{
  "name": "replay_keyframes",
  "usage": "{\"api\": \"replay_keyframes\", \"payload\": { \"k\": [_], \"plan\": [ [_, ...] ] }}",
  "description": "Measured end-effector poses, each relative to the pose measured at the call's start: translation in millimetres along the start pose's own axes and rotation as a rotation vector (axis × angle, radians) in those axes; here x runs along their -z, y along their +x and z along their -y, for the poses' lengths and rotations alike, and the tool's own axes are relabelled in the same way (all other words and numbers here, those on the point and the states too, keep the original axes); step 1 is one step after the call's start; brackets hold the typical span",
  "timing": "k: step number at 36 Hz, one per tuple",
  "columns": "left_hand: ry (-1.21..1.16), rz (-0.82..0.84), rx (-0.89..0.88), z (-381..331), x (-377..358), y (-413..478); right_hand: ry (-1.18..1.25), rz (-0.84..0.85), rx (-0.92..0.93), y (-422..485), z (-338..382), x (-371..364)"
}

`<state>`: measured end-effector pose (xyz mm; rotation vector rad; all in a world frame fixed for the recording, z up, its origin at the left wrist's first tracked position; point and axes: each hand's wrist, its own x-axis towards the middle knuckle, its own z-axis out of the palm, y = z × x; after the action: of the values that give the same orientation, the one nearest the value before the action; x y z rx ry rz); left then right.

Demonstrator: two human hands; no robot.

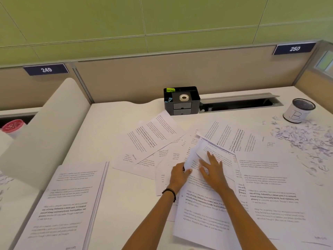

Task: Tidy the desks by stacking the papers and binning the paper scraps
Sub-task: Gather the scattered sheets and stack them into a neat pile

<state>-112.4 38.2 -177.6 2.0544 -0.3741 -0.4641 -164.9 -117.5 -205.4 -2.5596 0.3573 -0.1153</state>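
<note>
Two hands side by side, close but not touching, on loose printed papers [207,210].

Left hand [180,175]: arm reaching forward, black wristband [170,193] at the wrist, fingers curled under and thumb over the lifted edge of a curled sheet [192,156], pinching it. Right hand [213,170]: just right of the left, palm down, fingers straight and spread, pressing flat on the same overlapping papers. Stacked pile [72,201]: well to the left of the left hand, edges squared, text side up. Further loose sheets fan out beyond and to the right of both hands. Paper scraps [304,139]: heaped far right of the right hand, beside a mesh cup [299,110] marked "B". Black desk organiser [182,101]: straight beyond the hands, against the partition.
</note>
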Motion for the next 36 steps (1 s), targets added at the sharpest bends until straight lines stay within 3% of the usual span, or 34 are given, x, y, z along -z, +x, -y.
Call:
{"api": "replay_keyframes", "payload": {
  "k": [3, 8, 17, 23, 31, 36],
  "plan": [
    [-0.007, 0.01, 0.024, 5, 3, -1, -0.094, 0.08, -0.03, 0, 1, -2],
    [-0.024, 0.013, 0.058, 12, 10, -3, -0.079, 0.033, -0.042, -7, 10, -1],
    [-0.096, -0.114, 0.186, 29, 29, -7, -0.023, -0.06, 0.201, -25, 24, -13],
    [-0.158, -0.121, 0.231, 39, 45, -5, 0.065, 0.094, 0.291, -43, 49, -9],
    [-0.242, -0.132, 0.244, 34, 54, 4, 0.254, 0.396, 0.223, -47, 65, -2],
    [-0.115, -0.007, 0.239, 35, 51, 7, 0.412, 0.358, 0.147, -36, 68, 10]
  ]
}}
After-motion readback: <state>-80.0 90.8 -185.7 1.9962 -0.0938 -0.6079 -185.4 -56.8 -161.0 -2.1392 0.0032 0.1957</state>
